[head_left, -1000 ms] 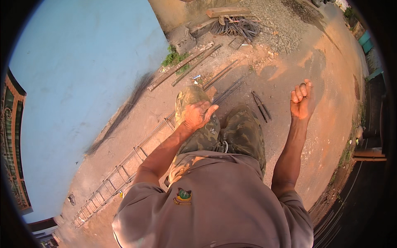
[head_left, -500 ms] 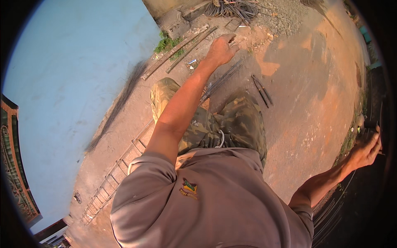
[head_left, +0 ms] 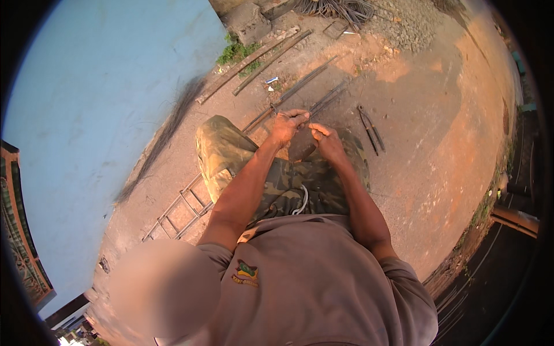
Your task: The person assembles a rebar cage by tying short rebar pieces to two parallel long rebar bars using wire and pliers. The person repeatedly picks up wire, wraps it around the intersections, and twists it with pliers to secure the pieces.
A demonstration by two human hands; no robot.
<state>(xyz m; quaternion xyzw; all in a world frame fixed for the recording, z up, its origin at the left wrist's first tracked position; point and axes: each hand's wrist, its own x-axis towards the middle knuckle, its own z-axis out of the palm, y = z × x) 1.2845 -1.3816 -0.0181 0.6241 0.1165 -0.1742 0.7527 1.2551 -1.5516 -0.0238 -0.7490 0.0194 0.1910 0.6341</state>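
Observation:
My left hand [head_left: 288, 126] and my right hand [head_left: 328, 141] are close together above my lap, beside thin steel bars. The left one's fingers are pinched, and whatever they grip is too small to make out. My right hand is closed too, thumb and fingertips pressed together; any thin piece in it does not show. Dark steel bars [head_left: 306, 81] run along the ground past the hands. A ladder-like steel rebar frame [head_left: 186, 206] lies at my left and passes under my left leg. Long-handled pincers [head_left: 371, 130] lie on the ground at the right.
A bundle of thin dark wire [head_left: 167, 135] lies along the foot of the blue wall [head_left: 115, 86]. Long wooden poles [head_left: 248, 66] lie ahead on the left. Farther off are coiled rods [head_left: 340, 8] and a gravel heap [head_left: 404, 26]. A blurred patch covers part of the lower left.
My right hand has come in from the far right to my lap. My left hand has drawn back from its forward reach, and the two are now close together.

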